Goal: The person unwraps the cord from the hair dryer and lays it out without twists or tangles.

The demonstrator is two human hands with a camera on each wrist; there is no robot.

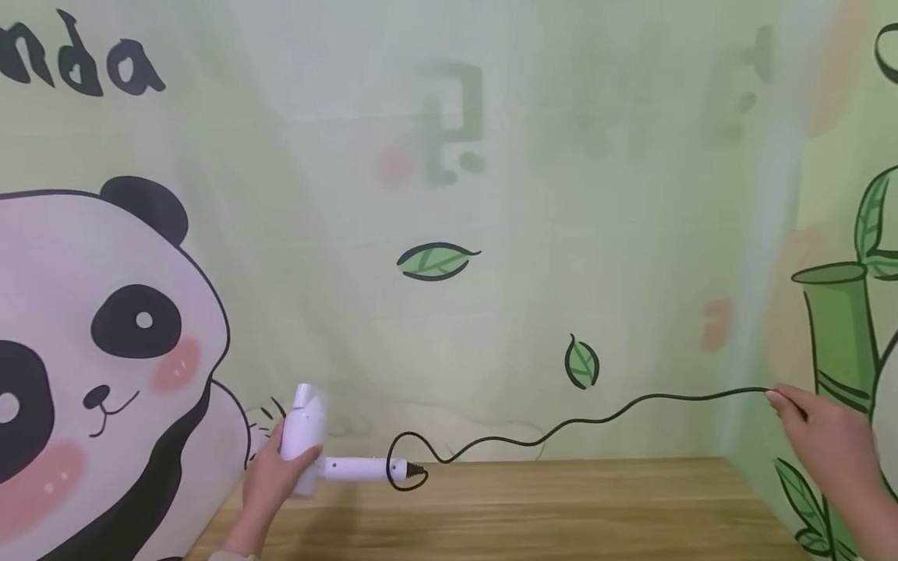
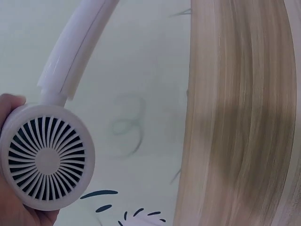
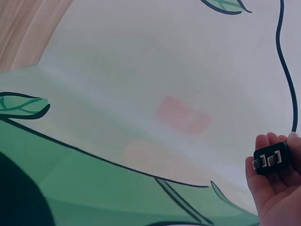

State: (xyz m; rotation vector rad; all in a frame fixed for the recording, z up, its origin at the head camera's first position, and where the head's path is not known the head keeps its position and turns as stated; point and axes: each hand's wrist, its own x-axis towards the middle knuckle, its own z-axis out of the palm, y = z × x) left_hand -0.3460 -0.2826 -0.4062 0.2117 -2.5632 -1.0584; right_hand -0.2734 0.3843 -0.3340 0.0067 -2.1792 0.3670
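Meanwhile, a white hair dryer [image 1: 309,444] is gripped by the left hand [image 1: 270,475] above the wooden counter [image 1: 561,514], while its plug [image 3: 271,159] is pinched in the right hand [image 1: 824,436], black cord [image 1: 596,419] stretched between.

Head: looks forward and down along the wooden table [image 1: 533,506] to the panda wall [image 1: 449,195] — both hands distant.
Left wrist: close behind the hair dryer [image 2: 47,162], table's edge shared.
Right wrist: close on the plug [image 3: 270,159] — facing the wall.

From my seat, the hair dryer [image 1: 316,452] sits at the wooden table's [image 1: 561,506] far left, its cord [image 1: 596,417] trailing right above the table to the plug [image 3: 271,159].
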